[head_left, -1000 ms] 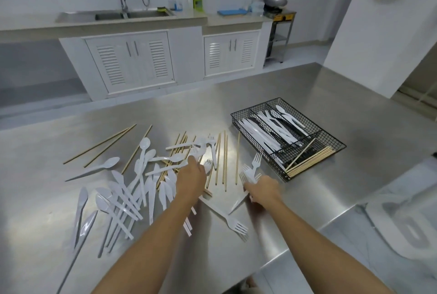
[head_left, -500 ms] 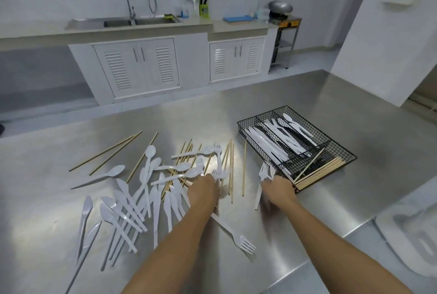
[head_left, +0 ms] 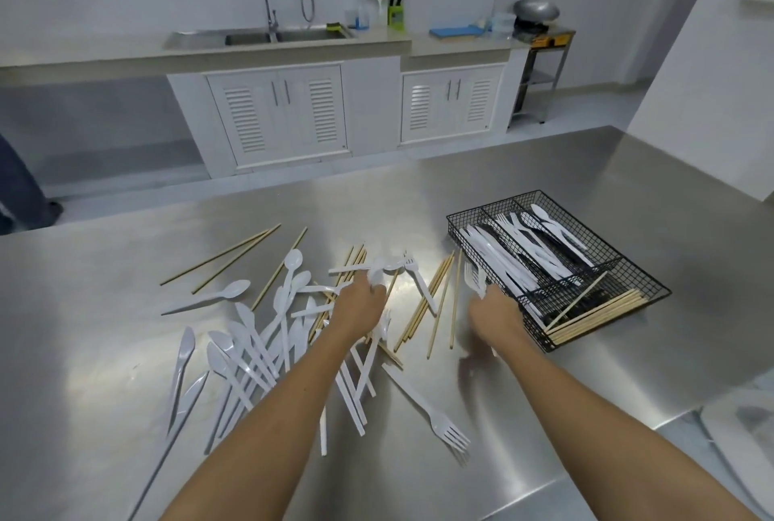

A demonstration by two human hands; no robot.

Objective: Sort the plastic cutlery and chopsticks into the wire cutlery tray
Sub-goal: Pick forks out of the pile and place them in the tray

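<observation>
Right hand (head_left: 496,317) clamped on white forks (head_left: 475,278) just beside the wire tray (head_left: 636,273) near the desk's (head_left: 544,168) right edge, left hand (head_left: 360,309) curled over mid-desk pile of cutlery (head_left: 255,336) and chopsticks (head_left: 439,298), grip unclear.

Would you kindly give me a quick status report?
Right hand holds forks beside wire tray. Left hand in loose cutlery pile. Path clear.

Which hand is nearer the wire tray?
Right. The right hand holds forks right beside the wire tray's near corner; the left hand is over the cutlery pile, farther away.
</observation>
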